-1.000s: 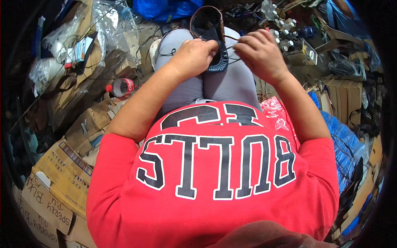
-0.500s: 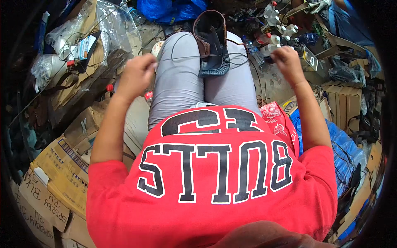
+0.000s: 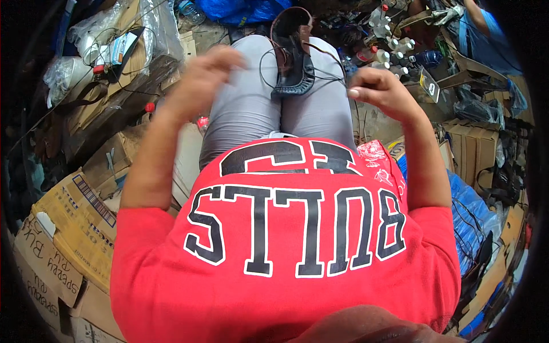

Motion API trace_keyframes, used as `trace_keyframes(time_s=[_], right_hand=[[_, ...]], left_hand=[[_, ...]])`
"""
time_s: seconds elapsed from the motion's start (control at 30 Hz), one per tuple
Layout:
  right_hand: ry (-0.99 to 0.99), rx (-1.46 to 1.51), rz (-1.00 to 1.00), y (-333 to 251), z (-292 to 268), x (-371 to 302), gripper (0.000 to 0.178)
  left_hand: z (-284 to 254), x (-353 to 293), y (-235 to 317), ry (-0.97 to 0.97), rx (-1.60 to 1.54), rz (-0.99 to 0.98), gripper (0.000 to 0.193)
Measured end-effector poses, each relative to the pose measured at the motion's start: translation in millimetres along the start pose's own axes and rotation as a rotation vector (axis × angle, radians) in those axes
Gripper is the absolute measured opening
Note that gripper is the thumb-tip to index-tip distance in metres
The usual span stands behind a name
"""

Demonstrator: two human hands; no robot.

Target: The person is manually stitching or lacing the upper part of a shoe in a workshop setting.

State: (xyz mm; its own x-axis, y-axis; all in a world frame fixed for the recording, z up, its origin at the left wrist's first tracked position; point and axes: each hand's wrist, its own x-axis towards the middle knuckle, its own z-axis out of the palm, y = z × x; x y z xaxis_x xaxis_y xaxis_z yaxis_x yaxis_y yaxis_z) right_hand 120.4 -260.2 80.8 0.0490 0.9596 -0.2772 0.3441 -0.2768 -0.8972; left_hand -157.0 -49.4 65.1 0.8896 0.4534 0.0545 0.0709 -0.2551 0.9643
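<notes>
Between my knees sits a dark leather shoe [image 3: 294,80] with a brown collar and a puckered, stitched toe edge. A thin dark thread [image 3: 329,78] loops out from both sides of it over my grey trousers. My right hand [image 3: 384,94] is beside the right knee, fingers curled and thumb pressed in, and the thread runs up to its fingertips. Over the left thigh, my left hand [image 3: 213,77] is smeared by motion, so its grip does not show. Neither hand touches the shoe.
Small bottles [image 3: 394,51] cluster beyond my right knee. Cardboard [image 3: 74,223] and clear plastic wrapping [image 3: 157,40] lie at the left. Blue sheeting [image 3: 472,211] and a cardboard box [image 3: 466,146] are on the right. More blue plastic [image 3: 240,10] lies beyond my knees.
My left hand has moved up and right, toward the shoe. My right hand has come lower and closer to the right knee. The thread loops have shifted, and the shoe sits slightly higher in view.
</notes>
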Motion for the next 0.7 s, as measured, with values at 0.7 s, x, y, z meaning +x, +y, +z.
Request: trace_keyframes(time_s=[0.7], right_hand=[[0.356, -0.407, -0.154, 27, 11, 47, 0.016]], left_hand=[[73, 106, -26, -0.126, 0.534, 0.224, 0.047]])
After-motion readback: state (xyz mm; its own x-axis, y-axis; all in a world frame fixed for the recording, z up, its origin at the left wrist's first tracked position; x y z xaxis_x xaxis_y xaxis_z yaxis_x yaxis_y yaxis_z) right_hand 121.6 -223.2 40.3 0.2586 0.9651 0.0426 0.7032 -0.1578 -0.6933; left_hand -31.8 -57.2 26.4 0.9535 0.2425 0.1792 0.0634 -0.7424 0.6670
